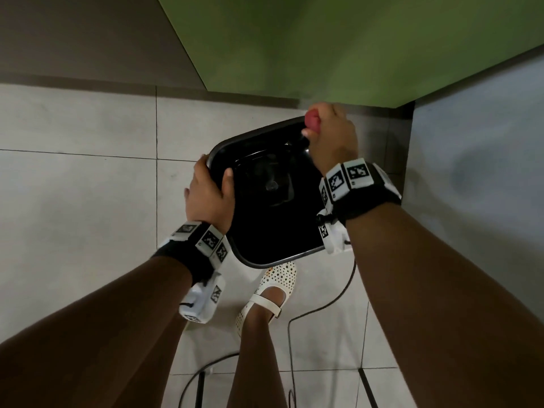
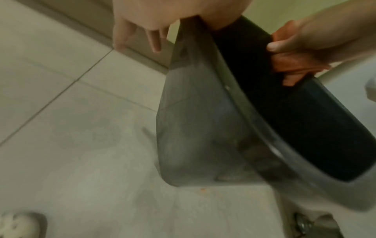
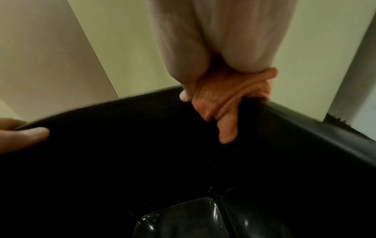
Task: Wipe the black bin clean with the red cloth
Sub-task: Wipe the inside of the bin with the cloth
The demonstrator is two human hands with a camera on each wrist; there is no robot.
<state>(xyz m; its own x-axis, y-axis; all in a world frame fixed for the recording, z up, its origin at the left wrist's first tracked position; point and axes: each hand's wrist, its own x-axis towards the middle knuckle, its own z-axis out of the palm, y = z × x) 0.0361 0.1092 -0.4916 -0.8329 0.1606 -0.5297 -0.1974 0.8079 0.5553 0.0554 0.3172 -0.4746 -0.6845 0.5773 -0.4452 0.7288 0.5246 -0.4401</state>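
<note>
The black bin (image 1: 235,139) is held above the tiled floor, its open mouth facing me. My left hand (image 1: 207,189) grips the bin's left rim, thumb inside and fingers outside. My right hand (image 1: 332,134) holds the bunched red cloth (image 1: 312,120) against the rim at the far right corner. In the left wrist view the bin's dusty grey outer wall (image 2: 193,136) shows, with the red cloth (image 2: 293,64) folded over the rim. The right wrist view has the cloth (image 3: 221,103) draped over the edge into the dark inside of the bin (image 3: 142,153).
A green wall panel (image 1: 338,39) and a grey-blue panel (image 1: 485,157) close in the corner behind the bin. My foot in a white dotted shoe (image 1: 270,293) stands just below the bin. Black cables (image 1: 323,307) trail across the floor tiles.
</note>
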